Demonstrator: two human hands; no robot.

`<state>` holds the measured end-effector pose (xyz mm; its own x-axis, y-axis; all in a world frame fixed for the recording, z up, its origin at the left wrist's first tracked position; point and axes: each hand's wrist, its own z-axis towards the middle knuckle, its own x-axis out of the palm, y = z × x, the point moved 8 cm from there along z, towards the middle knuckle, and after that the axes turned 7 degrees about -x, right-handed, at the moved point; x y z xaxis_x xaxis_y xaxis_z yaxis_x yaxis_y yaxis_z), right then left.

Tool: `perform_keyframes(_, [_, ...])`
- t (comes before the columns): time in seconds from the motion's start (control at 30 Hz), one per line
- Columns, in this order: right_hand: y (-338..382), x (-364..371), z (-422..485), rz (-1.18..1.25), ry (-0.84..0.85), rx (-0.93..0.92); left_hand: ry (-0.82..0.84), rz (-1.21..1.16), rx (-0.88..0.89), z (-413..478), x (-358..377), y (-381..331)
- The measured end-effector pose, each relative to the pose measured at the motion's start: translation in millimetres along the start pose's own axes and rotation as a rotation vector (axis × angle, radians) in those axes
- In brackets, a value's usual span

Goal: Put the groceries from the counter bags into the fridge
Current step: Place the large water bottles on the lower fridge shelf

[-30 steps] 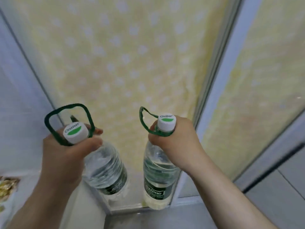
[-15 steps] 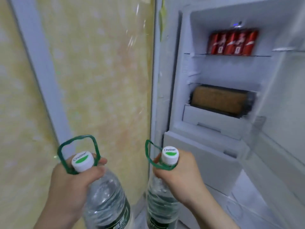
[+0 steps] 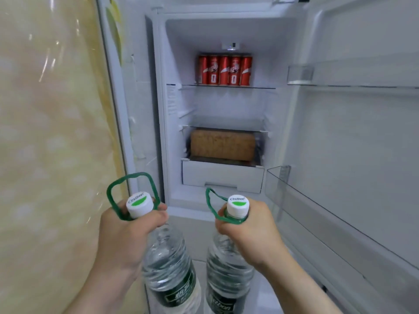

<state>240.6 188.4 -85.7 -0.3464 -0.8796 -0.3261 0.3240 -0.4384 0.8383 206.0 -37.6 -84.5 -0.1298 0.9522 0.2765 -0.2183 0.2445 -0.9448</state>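
While the left hand (image 3: 127, 234) and right hand (image 3: 251, 227) each clasp one of the bottles (image 3: 170, 264) by its neck, the door rack (image 3: 328, 225) should take them upright, lowered gently

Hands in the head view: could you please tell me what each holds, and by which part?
The left hand grips the left water bottle by its neck, just below the cap; the right hand grips the right water bottle likewise.
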Motion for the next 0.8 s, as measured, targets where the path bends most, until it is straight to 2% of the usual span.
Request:
perform_keyframes(0.27, [-24,2,55,-0.020,-0.161,0.057,0.114,0.040,-0.057,84,34,30])
perform_keyframes(0.43, [-24,-8,101,-0.032,-0.223,0.007,0.152,-0.008,-0.013,131,73,33])
perform_keyframes(0.63, [-13,-37,176,-0.033,-0.343,-0.215,0.095,-0.083,0.223,196,121,6])
perform_keyframes(0.8, [2,-62,227,-0.058,-0.543,-0.411,0.051,-0.143,0.259,257,148,-11])
